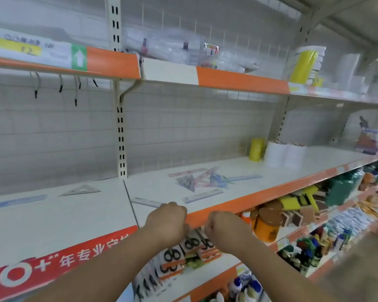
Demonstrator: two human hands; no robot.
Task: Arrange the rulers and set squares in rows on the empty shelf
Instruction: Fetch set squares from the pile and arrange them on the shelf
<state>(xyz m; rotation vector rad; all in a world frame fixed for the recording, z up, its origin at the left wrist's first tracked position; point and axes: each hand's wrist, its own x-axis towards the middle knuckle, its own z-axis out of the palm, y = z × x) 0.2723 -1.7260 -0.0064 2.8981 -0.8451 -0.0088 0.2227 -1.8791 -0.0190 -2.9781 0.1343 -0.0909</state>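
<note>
- Head view: I see the shelf [292,168], wide and pale with an orange front strip, running across two bays.
- My left hand [166,219] sits at that front strip with the fingers curled over. I cannot tell whether it grips anything.
- My right hand [224,227] is just beside it, slightly below the strip and knuckles up. Its fingers are curled too, and I cannot tell what they enclose, if anything.
- A loose pile of set squares [196,180] lies mid-shelf in the right bay, pink, blue and clear pieces overlapping.
- A blue ruler [15,201] lies flat in the left bay, with a clear set square [79,190] near it.
- A pale ruler [202,196] lies in front of the pile.
- A clear ruler [145,202] lies near the edge, its end running behind my left hand.
</note>
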